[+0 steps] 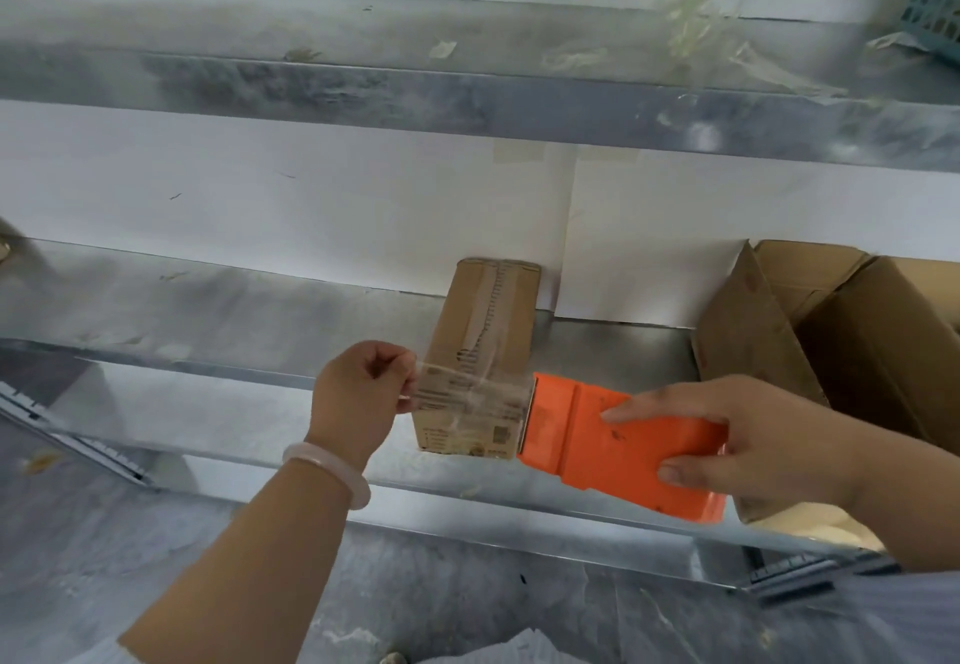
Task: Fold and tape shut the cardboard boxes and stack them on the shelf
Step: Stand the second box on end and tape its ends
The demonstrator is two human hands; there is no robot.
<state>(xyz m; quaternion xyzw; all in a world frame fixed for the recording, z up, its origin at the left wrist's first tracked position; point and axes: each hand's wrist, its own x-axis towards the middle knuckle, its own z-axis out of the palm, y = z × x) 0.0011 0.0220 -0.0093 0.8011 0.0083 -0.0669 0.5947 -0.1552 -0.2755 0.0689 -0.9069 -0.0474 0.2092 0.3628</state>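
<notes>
We pinch the clear tape in our left hand while our right hand grips the orange dispenser, stretching a strip taut across the box on the shelf.

Left hand on a bare left forearm, smooth rounded bangle of pale pinkish white round the left wrist, right hand with short plain nails, bare right forearm.

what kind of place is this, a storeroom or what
Likely a packing or storage room: bare metal shelving, a taped cardboard box and open cartons on it, and an orange tape dispenser in the right hand, the left hand pinching its clear tape.
</notes>
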